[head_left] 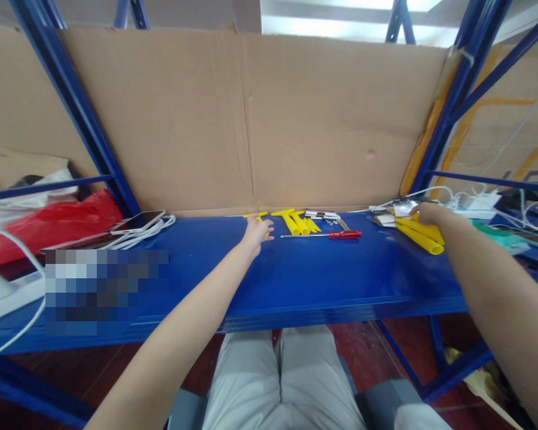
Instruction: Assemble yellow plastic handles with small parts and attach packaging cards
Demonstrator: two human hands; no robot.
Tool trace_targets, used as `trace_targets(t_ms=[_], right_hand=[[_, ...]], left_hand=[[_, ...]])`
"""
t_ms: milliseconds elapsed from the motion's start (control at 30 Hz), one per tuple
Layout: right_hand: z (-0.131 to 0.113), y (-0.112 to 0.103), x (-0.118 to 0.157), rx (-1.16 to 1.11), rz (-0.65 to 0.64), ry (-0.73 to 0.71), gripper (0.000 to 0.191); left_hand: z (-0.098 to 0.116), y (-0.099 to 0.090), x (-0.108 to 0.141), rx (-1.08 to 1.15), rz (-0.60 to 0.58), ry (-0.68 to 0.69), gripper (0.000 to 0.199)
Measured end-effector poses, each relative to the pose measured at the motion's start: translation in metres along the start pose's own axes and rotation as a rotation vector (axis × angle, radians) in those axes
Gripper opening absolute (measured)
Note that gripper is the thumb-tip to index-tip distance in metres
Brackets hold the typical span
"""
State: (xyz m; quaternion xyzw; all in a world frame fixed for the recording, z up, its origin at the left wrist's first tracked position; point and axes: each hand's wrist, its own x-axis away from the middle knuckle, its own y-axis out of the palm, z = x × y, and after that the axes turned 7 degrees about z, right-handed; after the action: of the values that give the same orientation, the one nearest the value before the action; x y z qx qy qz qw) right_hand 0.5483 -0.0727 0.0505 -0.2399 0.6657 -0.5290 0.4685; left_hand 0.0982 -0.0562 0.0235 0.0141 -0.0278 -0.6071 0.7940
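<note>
My left hand [256, 235] is at the back middle of the blue shelf, over a yellow T-shaped piece [260, 215], its fingers apart. Just right of it lie more yellow pieces [291, 222], some T-shaped and some small and pointed. A screwdriver with a red handle [345, 235] rests in front of small metal parts [321, 215]. My right hand [425, 212] is at the right, over yellow tubes [419, 237] and small plastic packets [385, 220]. Its fingertips are too small and covered to show what they touch.
Cardboard [251, 119] stands behind the blue shelf [296, 280] between blue posts. A phone [141, 220], coiled white cable [138, 234] and red bag [63, 224] lie left. White cables and a power strip [475, 206] are at the right, beside a green packet [500, 236].
</note>
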Motion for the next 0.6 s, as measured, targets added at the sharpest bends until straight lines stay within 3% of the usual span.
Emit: trace_targets(t_ms=[67, 200, 300, 500, 600], right_hand=[[-0.01, -0.009, 0.008, 0.042, -0.075, 0.047, 0.037], [-0.045, -0.031, 0.031, -0.173, 0.095, 0.081, 0.035], [-0.078, -0.04, 0.04, -0.433, 0.286, 0.055, 0.034], [-0.146, -0.041, 0.031, -1.059, 0.551, 0.024, 0.031], [-0.176, -0.032, 0.041, -1.241, 0.586, 0.012, 0.034]], left_hand=[[0.001, 0.0, 0.001, -0.02, -0.006, 0.014, 0.052], [0.001, -0.001, 0.004, -0.097, -0.055, 0.065, 0.042], [0.0, -0.002, 0.007, -0.191, -0.179, 0.12, 0.025], [-0.009, -0.001, 0.009, -0.465, -0.424, 0.232, 0.011], [-0.014, 0.001, 0.008, -0.534, -0.492, 0.302, 0.015]])
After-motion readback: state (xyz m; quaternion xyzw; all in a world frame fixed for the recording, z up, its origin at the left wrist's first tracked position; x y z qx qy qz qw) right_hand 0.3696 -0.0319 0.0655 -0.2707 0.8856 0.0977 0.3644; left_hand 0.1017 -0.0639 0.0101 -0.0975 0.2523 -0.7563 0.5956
